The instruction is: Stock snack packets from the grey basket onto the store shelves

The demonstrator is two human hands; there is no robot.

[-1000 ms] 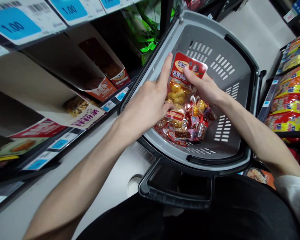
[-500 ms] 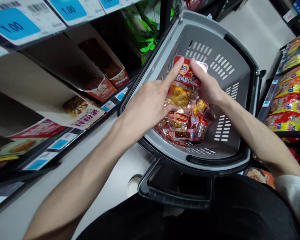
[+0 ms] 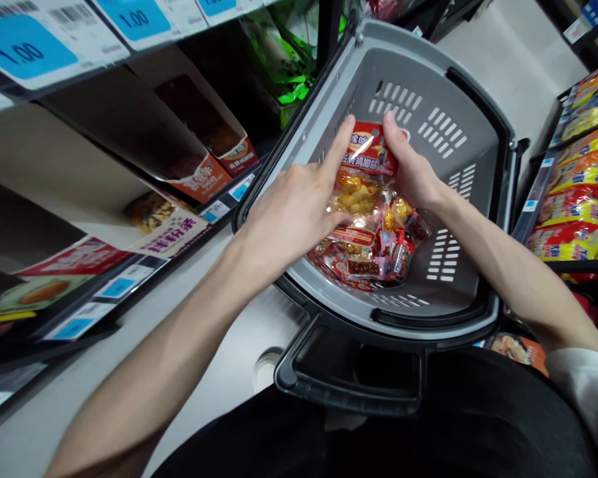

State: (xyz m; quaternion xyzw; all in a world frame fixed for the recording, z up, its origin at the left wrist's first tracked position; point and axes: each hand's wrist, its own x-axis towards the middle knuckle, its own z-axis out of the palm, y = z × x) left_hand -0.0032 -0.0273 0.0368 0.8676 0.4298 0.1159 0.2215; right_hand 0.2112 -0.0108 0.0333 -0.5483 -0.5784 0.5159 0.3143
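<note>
Inside a grey shopping basket (image 3: 413,60), I have a clear snack packet (image 3: 359,192) with a red header between my hands. Yellowish pieces show through its plastic. My left hand (image 3: 303,199) is along the packet's left side, index finger stretched along the header's edge and thumb over the lower part; its other fingers are hidden. My right hand (image 3: 416,172) grips the right side, thumb near the header's top corner and fingers hidden behind. Several small red wrapped snacks (image 3: 393,255) lie below and beside the packet, at the basket's near left.
A black basket handle (image 3: 349,395) folds toward my dark-clothed lap. On the left, a shelf holds open display boxes (image 3: 179,226) above blue price tags (image 3: 117,287). Green bags (image 3: 289,66) are farther back. Red and yellow snack bags (image 3: 575,199) fill a shelf on the right.
The header has shifted slightly down and left, showing more of its print. My left fingertip has slid left, and my right thumb has moved slightly up and right.
</note>
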